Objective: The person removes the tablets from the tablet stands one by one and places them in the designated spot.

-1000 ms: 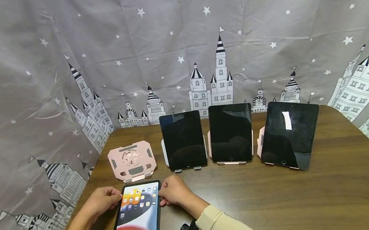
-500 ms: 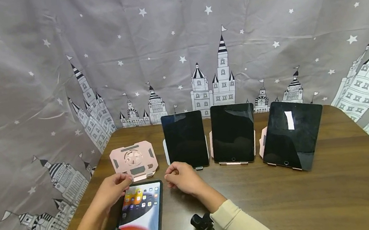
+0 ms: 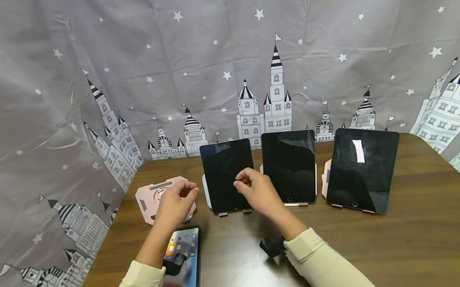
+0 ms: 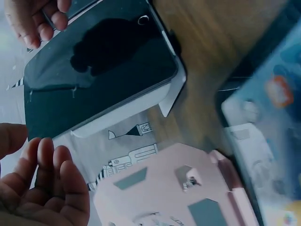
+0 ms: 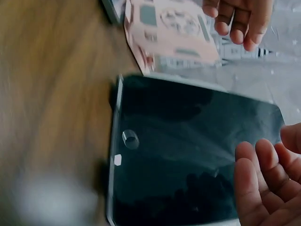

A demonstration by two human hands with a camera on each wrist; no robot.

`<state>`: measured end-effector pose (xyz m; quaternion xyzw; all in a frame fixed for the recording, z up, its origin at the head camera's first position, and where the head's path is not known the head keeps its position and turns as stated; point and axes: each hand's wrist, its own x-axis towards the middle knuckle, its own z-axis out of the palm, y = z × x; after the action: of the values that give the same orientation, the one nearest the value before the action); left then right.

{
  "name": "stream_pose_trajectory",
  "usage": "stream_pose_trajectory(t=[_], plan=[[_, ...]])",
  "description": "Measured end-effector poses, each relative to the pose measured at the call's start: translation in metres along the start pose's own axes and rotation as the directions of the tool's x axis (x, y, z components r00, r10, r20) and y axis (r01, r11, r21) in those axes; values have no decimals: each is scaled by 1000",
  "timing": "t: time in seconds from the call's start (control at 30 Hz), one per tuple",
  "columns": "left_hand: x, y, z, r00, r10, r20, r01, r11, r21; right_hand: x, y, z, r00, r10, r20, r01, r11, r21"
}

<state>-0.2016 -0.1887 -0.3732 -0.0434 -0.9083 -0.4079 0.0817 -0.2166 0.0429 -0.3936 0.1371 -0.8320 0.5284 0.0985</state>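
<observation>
My left hand (image 3: pixel 177 205) hovers over the pink tablet stand (image 3: pixel 147 204), fingers loosely bent and holding nothing. In the left wrist view the left fingers (image 4: pixel 45 162) sit apart from the lower edge of a dark tablet (image 4: pixel 127 66). My right hand (image 3: pixel 259 192) is raised in front of that same dark tablet, which leans on a pale stand; in the right wrist view its fingers (image 5: pixel 249 183) are relaxed with nothing between them. Whether they touch the screen is unclear. A tablet with a lit screen (image 3: pixel 193 266) lies flat below, partly hidden by my left forearm.
Two more dark tablets, one in the middle (image 3: pixel 290 165) and one at the right (image 3: pixel 363 171), lean on pink stands; a bright white reflection shows on the right one. They stand along the back of the wooden table (image 3: pixel 435 224), before a grey castle-print curtain (image 3: pixel 186 58).
Both hands have left the edges of the lit tablet and moved up and to the right, toward the leftmost dark tablet. The lit tablet stays lying where it was.
</observation>
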Motion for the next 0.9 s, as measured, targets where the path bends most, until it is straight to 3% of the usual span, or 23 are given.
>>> stream_pose_trajectory(t=[0.2, 0.33, 0.63, 0.9], plan=[[12, 13, 13, 989, 134, -61, -130, 990, 62, 11, 5, -25, 997, -36, -67, 26, 990, -141], [20, 14, 16, 982, 164, -91, -155, 983, 97, 18, 5, -38, 995, -37, -92, 20, 983, -181], [37, 16, 19, 987, 90, -131, -86, 996, 39, 32, 7, -48, 994, -47, -102, 23, 975, -223], [47, 21, 25, 980, 29, -196, -31, 1000, -5, 39, 6, -48, 994, -28, -103, 4, 975, -223]])
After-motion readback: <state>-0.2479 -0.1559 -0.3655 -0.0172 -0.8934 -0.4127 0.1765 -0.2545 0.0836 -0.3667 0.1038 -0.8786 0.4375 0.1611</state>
